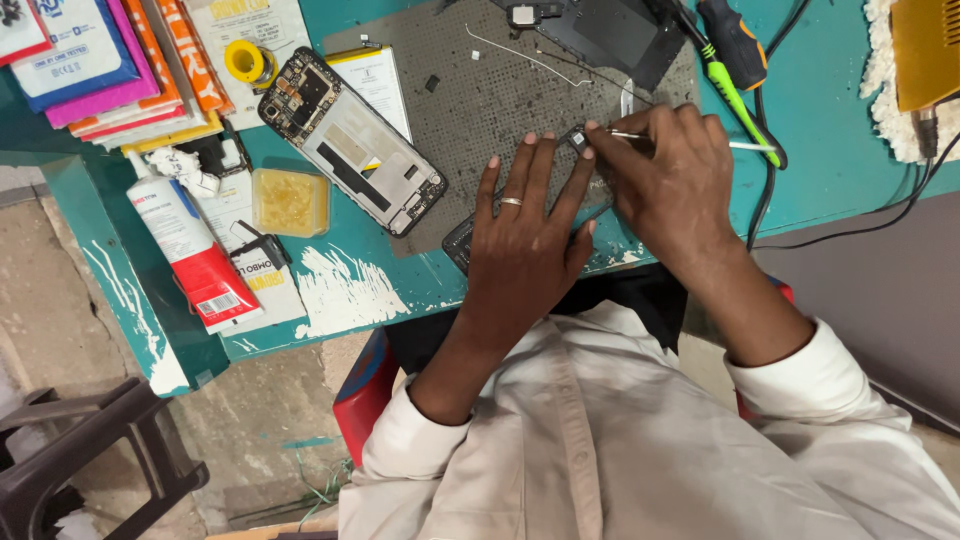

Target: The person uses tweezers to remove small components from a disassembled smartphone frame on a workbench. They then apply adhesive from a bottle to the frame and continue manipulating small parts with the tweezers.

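1. Two hands are busy at the front edge of the grey mat (500, 90) on the teal desk (840, 150). I judge the work to be mid-way: a small dark part (578, 139) is being worked on, and nothing around it looks closed up yet.
2. Done, as far as I can see: an opened phone (352, 142) lies face down to the left with its back off, board and frame bare. A dark cover piece (610, 30) rests at the top of the mat.
3. Left, in my judgement: the small dark part is not yet seated anywhere, and the opened phone is unassembled.
4. My left hand (520, 235) lies flat, fingers spread, pressing a dark phone-shaped piece (462, 240) onto the mat; its grip is open, holding nothing.
5. My right hand (670, 180) has its grip pinched around thin tweezers (745, 146), tips touching the small dark part just beside the left fingertips.
6. That part is tiny, dark and squarish; I cannot make out finer detail.
7. A green-handled screwdriver (725, 80) lies near the right hand, untouched.
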`<state>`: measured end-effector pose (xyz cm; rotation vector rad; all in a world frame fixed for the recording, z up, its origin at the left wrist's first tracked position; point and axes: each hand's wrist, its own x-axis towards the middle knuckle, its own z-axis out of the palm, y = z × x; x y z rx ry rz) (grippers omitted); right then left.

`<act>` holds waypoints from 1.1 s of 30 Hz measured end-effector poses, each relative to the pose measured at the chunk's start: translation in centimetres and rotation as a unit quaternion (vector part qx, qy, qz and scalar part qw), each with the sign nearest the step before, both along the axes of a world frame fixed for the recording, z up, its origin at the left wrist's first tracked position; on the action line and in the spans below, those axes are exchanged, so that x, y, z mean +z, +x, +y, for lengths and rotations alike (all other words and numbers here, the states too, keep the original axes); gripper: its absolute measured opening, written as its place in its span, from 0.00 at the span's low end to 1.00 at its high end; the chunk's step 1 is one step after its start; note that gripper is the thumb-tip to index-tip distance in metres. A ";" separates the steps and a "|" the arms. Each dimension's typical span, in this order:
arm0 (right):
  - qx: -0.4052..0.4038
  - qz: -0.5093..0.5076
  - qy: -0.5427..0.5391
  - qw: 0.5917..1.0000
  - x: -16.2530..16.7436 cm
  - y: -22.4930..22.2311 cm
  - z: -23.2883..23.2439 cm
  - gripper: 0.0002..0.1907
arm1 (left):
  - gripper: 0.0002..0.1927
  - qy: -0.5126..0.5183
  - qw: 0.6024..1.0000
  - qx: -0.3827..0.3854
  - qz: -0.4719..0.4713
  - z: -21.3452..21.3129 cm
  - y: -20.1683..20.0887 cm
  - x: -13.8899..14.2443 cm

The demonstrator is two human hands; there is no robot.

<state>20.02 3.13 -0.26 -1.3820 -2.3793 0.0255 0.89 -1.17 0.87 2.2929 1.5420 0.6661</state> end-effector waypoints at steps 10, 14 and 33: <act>-0.032 -0.031 -0.019 0.999 1.0 0.7 -1.7 0.22 | 0.29 0.000 1.000 0.003 -0.003 0.0 0.0 -0.1; -0.030 -0.015 -0.013 0.999 1.0 0.5 -1.6 0.23 | 0.29 0.001 1.000 0.003 -0.006 0.0 0.1 -0.1; -0.096 -0.025 -0.080 0.992 2.6 -1.5 -3.2 0.25 | 0.27 0.015 1.000 0.003 0.003 0.0 -0.1 -0.1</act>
